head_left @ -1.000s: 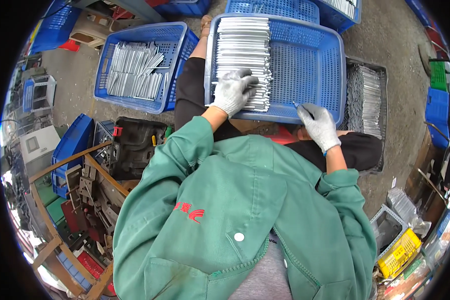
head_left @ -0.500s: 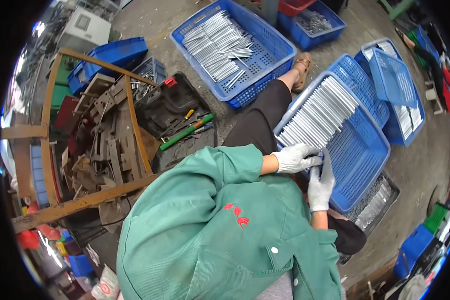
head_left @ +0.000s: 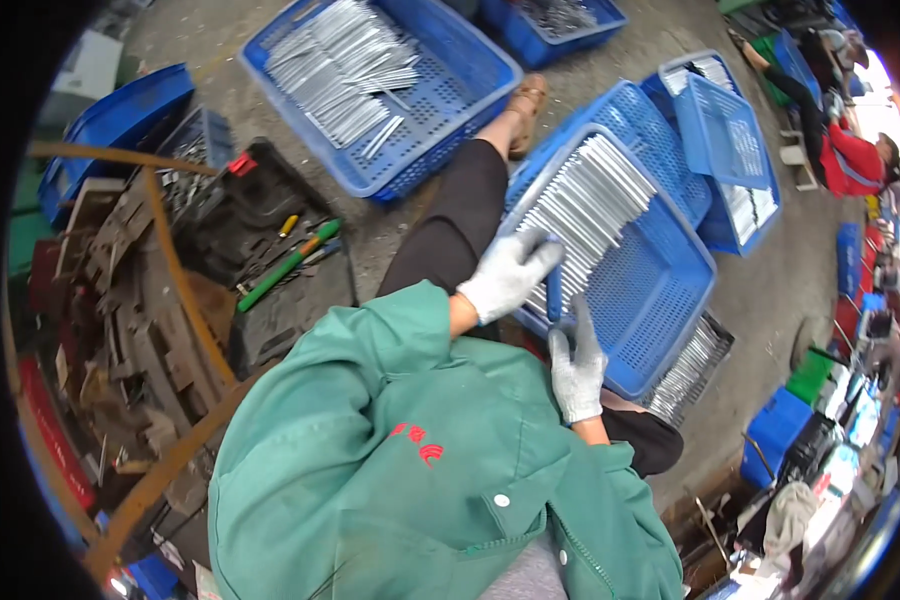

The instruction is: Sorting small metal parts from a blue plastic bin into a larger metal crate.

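Pinching a blue tool [head_left: 554,290] with left hand [head_left: 503,280], grip of right hand [head_left: 577,375] unclear (red lettering [head_left: 416,435] on jacket [head_left: 370,520])

Red embroidered characters [head_left: 416,435], too small to read here, stand beside a curved red emblem [head_left: 430,455] on the green work jacket [head_left: 360,500].

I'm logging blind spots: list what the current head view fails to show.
Head view:
Slim blue tool: exact kind; too small, blurred.
Left corner of the nearest blue basket: behind the left hand.
Upper-left rod basket: far rim cut off by top edge.
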`<act>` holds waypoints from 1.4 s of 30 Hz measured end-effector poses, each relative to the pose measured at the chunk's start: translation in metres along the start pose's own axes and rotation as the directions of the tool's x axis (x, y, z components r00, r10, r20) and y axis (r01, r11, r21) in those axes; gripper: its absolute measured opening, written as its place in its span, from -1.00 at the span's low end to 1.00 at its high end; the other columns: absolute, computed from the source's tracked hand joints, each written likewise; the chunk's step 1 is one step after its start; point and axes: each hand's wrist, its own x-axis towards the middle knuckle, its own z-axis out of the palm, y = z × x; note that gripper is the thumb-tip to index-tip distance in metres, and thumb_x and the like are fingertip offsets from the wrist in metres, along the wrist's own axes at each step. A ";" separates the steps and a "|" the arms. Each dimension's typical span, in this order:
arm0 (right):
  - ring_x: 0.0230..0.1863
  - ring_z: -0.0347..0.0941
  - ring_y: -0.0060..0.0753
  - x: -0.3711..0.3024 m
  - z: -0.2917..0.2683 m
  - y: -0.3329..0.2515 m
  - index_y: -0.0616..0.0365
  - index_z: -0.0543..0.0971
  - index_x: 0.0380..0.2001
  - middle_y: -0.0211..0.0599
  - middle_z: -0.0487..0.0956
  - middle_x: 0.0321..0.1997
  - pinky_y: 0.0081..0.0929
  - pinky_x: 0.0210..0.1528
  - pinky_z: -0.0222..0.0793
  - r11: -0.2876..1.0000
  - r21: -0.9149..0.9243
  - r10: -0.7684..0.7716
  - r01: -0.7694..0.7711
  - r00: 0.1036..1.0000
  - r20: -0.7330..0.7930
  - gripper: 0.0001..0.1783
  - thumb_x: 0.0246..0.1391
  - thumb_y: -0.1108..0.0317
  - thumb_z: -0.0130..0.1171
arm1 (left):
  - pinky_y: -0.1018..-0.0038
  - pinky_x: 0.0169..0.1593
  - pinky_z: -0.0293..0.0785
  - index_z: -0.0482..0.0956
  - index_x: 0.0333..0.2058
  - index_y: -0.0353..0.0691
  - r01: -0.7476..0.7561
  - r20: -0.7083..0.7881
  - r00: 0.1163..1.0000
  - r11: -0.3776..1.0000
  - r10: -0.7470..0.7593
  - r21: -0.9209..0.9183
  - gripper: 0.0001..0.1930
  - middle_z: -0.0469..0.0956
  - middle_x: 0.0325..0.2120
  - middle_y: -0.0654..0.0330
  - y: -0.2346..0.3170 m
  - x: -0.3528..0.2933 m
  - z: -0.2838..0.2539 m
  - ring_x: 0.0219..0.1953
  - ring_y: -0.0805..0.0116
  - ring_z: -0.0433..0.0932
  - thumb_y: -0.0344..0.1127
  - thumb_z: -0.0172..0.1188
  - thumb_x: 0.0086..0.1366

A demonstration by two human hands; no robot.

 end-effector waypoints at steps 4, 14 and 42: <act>-0.55 0.37 -0.58 -0.032 -0.009 0.038 0.30 0.64 -0.13 -0.31 0.62 -0.45 -0.65 -0.41 0.32 0.821 0.353 0.397 -0.448 0.893 0.210 -0.72 0.27 0.30 0.14 | 0.49 -0.26 0.45 0.56 -0.12 -0.39 -0.078 -0.213 0.976 0.983 0.042 -0.164 -0.66 0.61 -0.39 0.18 -0.005 0.040 -0.022 -0.39 0.39 0.49 -0.16 0.13 0.39; 0.16 0.41 0.19 -0.019 0.001 0.062 0.43 0.24 0.24 0.35 0.39 0.19 0.00 0.26 0.33 -0.180 0.757 0.792 -0.629 0.364 0.491 -0.38 0.37 0.11 0.03 | 0.48 -0.04 0.44 0.58 0.02 -0.34 -0.204 -0.292 0.937 0.979 0.192 -0.013 -0.62 0.67 -0.15 0.13 -0.012 0.193 -0.048 -0.18 0.33 0.56 -0.17 0.14 0.38; 0.28 0.34 0.33 -0.007 0.028 0.068 0.20 0.18 0.29 0.21 0.38 0.28 0.37 0.40 0.05 -0.407 0.875 0.798 -0.261 0.364 0.480 -0.56 0.41 0.35 -0.15 | 0.46 0.07 0.48 0.58 0.04 -0.37 0.196 0.457 0.860 0.974 -0.227 0.115 -0.45 0.65 -0.08 0.02 -0.110 0.390 0.028 -0.09 0.26 0.60 0.05 0.15 0.34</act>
